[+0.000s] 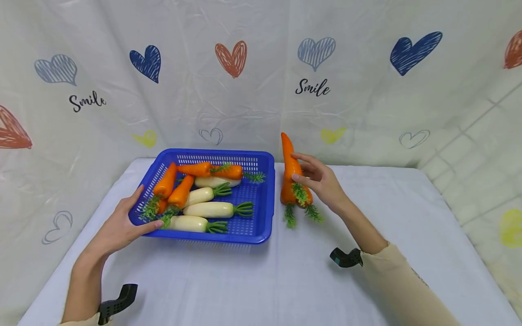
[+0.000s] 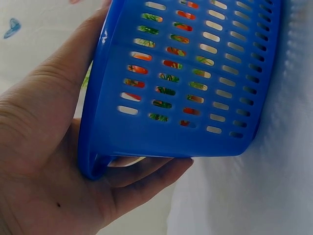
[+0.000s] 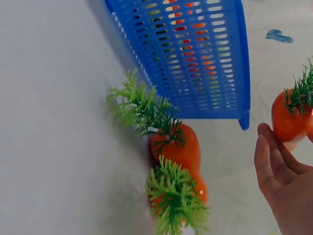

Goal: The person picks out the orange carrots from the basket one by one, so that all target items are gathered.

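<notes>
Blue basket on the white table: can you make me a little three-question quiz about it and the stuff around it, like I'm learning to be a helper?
1. Fill in the color: The white radishes have ____ tops.
2. True or false: Some carrots lie on the table beside the basket.
3. What is the right hand holding?
A) a white radish
B) a carrot
C) the basket

Key:
1. green
2. True; the basket has carrots inside too.
3. B; the left hand is the one gripping the basket.
</notes>
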The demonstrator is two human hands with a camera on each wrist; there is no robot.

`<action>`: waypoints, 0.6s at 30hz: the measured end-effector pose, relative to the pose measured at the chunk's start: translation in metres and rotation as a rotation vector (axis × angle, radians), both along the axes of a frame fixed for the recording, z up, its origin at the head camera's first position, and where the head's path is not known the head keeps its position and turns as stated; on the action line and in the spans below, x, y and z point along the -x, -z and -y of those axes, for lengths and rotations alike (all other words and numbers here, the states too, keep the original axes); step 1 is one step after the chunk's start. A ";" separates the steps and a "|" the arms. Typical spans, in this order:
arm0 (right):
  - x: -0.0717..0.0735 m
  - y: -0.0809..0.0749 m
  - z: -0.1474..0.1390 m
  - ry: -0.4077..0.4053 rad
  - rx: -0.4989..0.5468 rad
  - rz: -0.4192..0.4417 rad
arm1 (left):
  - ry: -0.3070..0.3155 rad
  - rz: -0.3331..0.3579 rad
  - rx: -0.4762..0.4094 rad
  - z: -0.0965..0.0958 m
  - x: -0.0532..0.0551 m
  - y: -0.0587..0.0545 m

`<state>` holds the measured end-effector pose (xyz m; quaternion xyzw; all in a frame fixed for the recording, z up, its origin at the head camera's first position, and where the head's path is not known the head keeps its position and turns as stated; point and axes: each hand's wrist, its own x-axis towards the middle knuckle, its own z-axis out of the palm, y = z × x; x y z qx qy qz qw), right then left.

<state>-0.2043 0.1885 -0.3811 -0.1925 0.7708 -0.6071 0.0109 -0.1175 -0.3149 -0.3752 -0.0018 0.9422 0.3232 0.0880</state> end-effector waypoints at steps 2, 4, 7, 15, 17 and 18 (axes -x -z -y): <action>0.000 0.002 -0.004 0.007 0.002 0.010 | 0.002 -0.003 0.001 0.000 0.000 0.000; 0.000 0.005 -0.009 0.012 0.007 0.019 | 0.003 -0.004 0.001 0.000 0.001 0.001; -0.001 0.010 -0.017 0.027 0.004 0.029 | 0.008 -0.008 -0.002 -0.001 0.002 0.002; -0.001 0.020 -0.035 0.051 -0.022 0.050 | 0.008 -0.011 -0.009 -0.001 0.003 0.002; -0.001 0.021 -0.037 0.055 -0.024 0.052 | 0.004 -0.011 -0.008 0.000 0.002 0.002; -0.001 0.021 -0.039 0.055 -0.023 0.054 | 0.001 -0.009 -0.008 0.001 0.002 0.002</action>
